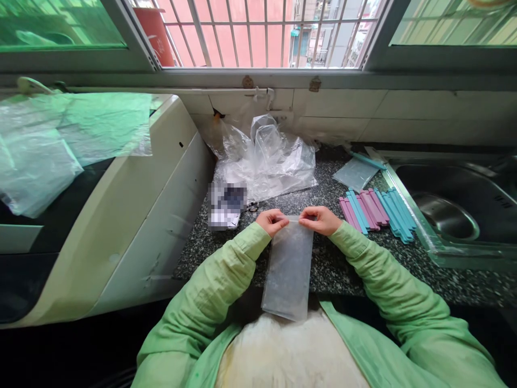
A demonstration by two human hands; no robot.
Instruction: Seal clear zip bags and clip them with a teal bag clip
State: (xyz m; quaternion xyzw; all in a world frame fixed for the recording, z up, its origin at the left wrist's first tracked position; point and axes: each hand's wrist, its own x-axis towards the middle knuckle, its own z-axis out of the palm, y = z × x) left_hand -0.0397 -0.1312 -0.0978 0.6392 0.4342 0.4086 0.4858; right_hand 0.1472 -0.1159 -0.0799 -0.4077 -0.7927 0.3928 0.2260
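Observation:
A long, clear plastic bag hangs from both hands over the front edge of the counter, its lower end against my clothing. My left hand pinches the bag's top edge at its left corner. At the right corner, my right hand pinches the same edge between thumb and fingers. The bag looks flat, and I cannot make out anything inside it. To the right of my right hand lie pink sticks and blue sticks, flat and side by side on the speckled counter.
Crumpled clear plastic lies behind my hands, beside a blurred-out object. A small clear bag with a blue stick rests at the back right. A metal sink borders the right; a large pale machine stands left.

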